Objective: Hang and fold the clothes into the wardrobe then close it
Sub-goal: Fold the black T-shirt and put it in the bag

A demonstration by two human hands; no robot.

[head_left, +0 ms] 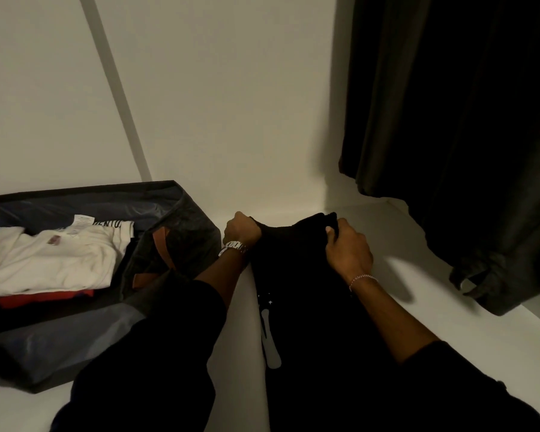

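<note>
Both hands work inside the wardrobe, on its white shelf (387, 244). Left hand (242, 227) is clenched on the far left corner of a black garment (300, 275); right hand (348, 247) pinches the far right corner, fingers curled over the cloth edge. The garment lies on the shelf, stretched between the two grips and trailing back toward the person; a pale print shows near its left edge. To the left, just beside the left forearm, stands a dark fabric bin (181, 213) holding a folded white shirt (53, 260) on top of something red. At right, dark clothes (449, 120) hang, with their hems down to the shelf. Judgement: a fold or placement step in progress; wardrobe not yet closed. Risks: black cloth in dim light hides the edges, so the fold may come out skewed; the trailing part could slide off the shelf front if both corners are let go at once; the right elbow could snag the hanging hems; the left sleeve could drag the bin's rim.
</note>
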